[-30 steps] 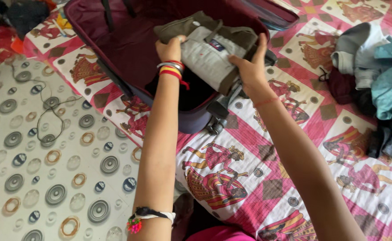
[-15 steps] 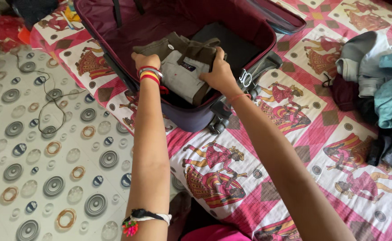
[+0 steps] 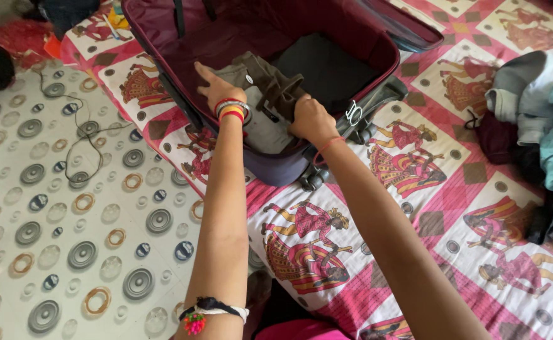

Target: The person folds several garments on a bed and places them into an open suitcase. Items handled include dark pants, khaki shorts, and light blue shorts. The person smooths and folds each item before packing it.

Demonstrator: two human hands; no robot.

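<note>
- Change vs a second back: the folded grey-olive garment (image 3: pixel 265 101) was held up over the maroon suitcase (image 3: pixel 276 38); now it sits low inside, at the near-left corner, up against the front wall.
- Half a second back both hands were already lowering it; now it looks bedded on the case floor, beside a dark folded item (image 3: pixel 327 63) that fills the right part of the interior.
- Read on that: the piece looks placed, and what shows now is pressing and tidying rather than carrying.
- Left hand (image 3: pixel 216 85): grip spread, fingers flat and pointing up-left, palm down on the left edge of the garment and the maroon lining next to it. Not pinching anything that I can see. Stack of bangles at the wrist.
- Right hand (image 3: pixel 311 118): grip curled closed, knuckles up, bunched on the right-hand olive edge of the garment, near the case's front rim. Fingertips are tucked under, so I cannot tell how much cloth is inside the fist.
- Both forearms reach in from the bottom of the view, over the near wall of the case.
- Suitcase lies open on a bed with a pink patterned bedsheet (image 3: pixel 415 208), wheels (image 3: pixel 314 177) at the near edge.
- Pile of loose clothes (image 3: pixel 541 126) on the sheet, well apart to the right, untouched by either hand.
- Left of the bed: floor with a ring-pattern covering (image 3: pixel 68 220), a thin cable (image 3: pixel 81 135) lying on it.
</note>
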